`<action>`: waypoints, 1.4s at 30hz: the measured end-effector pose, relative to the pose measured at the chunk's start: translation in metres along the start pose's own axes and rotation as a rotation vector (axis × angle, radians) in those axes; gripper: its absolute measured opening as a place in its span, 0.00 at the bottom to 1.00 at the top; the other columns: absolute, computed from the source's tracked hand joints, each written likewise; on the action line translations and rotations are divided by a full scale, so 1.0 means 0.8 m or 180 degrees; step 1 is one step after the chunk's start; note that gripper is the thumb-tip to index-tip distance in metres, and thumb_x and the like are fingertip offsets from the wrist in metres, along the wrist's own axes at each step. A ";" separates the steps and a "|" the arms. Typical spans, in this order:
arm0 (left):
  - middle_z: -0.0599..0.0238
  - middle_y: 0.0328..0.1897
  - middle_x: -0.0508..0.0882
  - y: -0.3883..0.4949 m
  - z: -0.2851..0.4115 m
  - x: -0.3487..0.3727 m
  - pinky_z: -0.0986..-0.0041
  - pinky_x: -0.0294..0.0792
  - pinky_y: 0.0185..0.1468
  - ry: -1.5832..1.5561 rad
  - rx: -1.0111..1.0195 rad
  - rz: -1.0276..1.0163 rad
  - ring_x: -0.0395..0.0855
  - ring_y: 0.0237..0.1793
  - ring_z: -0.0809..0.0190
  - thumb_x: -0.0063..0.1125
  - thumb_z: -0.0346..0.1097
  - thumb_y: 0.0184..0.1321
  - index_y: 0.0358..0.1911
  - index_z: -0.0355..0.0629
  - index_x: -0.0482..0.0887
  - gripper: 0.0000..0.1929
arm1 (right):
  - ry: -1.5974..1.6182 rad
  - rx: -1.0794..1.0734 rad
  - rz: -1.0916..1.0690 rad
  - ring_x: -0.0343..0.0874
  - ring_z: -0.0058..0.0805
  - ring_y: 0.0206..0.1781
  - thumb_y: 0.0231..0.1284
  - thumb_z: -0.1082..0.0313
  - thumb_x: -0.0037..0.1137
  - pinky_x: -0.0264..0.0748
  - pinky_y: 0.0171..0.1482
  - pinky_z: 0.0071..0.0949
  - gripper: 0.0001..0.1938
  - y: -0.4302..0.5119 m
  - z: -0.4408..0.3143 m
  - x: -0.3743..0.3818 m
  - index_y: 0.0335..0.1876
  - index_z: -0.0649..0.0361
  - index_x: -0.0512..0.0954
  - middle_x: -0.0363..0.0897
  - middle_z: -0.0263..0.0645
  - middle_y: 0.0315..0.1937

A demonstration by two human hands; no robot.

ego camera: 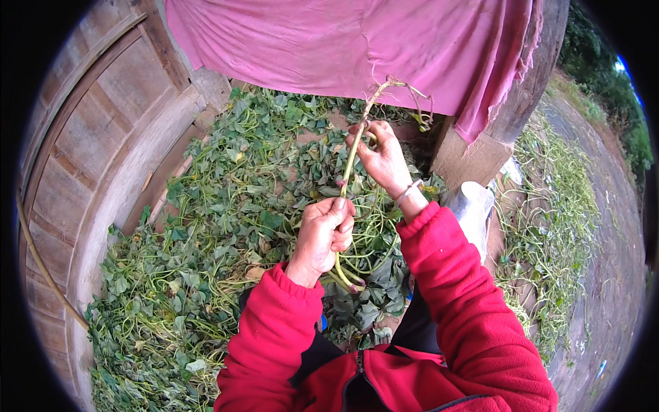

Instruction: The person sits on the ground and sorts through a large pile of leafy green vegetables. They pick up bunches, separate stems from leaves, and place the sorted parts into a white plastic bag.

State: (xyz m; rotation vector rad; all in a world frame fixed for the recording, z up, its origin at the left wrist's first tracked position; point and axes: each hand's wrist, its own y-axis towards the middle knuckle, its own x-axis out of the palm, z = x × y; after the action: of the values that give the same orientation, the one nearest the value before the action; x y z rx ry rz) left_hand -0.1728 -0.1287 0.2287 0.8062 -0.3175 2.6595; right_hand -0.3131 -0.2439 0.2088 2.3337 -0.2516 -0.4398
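A thick pale-green vine stem (353,158) with thin roots at its upper end runs up between my hands. My left hand (323,234) is closed around its lower part, and cut stem ends (352,286) poke out below the fist. Higher up, my right hand (380,154) pinches the stem between thumb and fingers; a pale bangle circles that wrist. From the rooted top a thin side shoot (425,110) droops to the right. Long leaf stalks (376,257) hang beneath my hands, over a spread of leafy green vines (221,206).
Pink cloth (319,46) hangs ahead, beside a wooden post on a stone base (471,157). A wood-panelled wall (87,139) curves along the left, with a thin stick (49,265) against it. More vines (551,221) lie on the right, by a grey paved surface (612,288).
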 end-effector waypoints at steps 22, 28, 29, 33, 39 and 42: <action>0.75 0.16 0.60 0.046 0.095 -0.037 0.86 0.47 0.12 0.0189 0.0796 0.0392 0.51 0.11 0.77 0.39 0.38 0.62 0.35 0.34 0.70 0.12 | 0.1872 0.1123 -0.3024 0.54 0.08 0.19 0.62 0.57 0.40 0.52 0.22 0.13 0.16 -0.060 -0.060 -0.028 0.40 0.61 0.74 0.56 0.20 0.15; 0.70 0.20 0.63 0.061 0.117 -0.029 0.85 0.49 0.15 0.0121 0.1181 0.0668 0.53 0.13 0.76 0.40 0.38 0.62 0.34 0.33 0.68 0.12 | 0.1232 0.1024 -0.2381 0.63 0.15 0.23 0.54 0.61 0.53 0.63 0.26 0.20 0.11 -0.065 -0.073 -0.020 0.31 0.63 0.74 0.69 0.28 0.18; 0.69 0.20 0.63 0.063 0.119 -0.026 0.84 0.49 0.15 0.0090 0.1321 0.0794 0.53 0.13 0.76 0.39 0.37 0.62 0.34 0.33 0.67 0.12 | 0.0904 0.1094 -0.2322 0.63 0.15 0.22 0.53 0.61 0.55 0.63 0.25 0.21 0.12 -0.066 -0.080 -0.022 0.29 0.63 0.73 0.69 0.29 0.17; 0.65 0.21 0.66 0.065 0.126 -0.010 0.82 0.51 0.16 0.0013 0.1949 0.1177 0.55 0.14 0.73 0.38 0.36 0.62 0.33 0.33 0.67 0.11 | 0.0194 0.1096 -0.1369 0.65 0.18 0.20 0.50 0.61 0.57 0.62 0.22 0.24 0.13 -0.075 -0.096 -0.023 0.24 0.63 0.70 0.70 0.36 0.16; 0.64 0.20 0.66 0.069 0.128 0.016 0.79 0.53 0.17 -0.0213 0.2501 0.1176 0.57 0.15 0.71 0.38 0.37 0.63 0.28 0.39 0.64 0.10 | 0.1192 0.1119 -0.0954 0.67 0.12 0.28 0.61 0.62 0.43 0.65 0.33 0.16 0.17 -0.087 -0.093 0.001 0.48 0.69 0.69 0.78 0.34 0.29; 0.67 0.18 0.66 0.068 0.112 0.027 0.79 0.53 0.16 -0.0268 0.2536 0.1302 0.56 0.13 0.72 0.37 0.39 0.63 0.27 0.42 0.62 0.10 | 0.2087 0.1766 -0.0834 0.59 0.09 0.18 0.61 0.61 0.42 0.57 0.21 0.12 0.14 -0.075 -0.099 0.009 0.43 0.65 0.69 0.76 0.33 0.26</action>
State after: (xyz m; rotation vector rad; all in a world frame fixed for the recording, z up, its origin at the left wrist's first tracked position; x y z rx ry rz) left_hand -0.1667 -0.2005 0.3079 1.1715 0.6828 3.1527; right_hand -0.2726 -0.1535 0.2182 2.9135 0.2887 0.3358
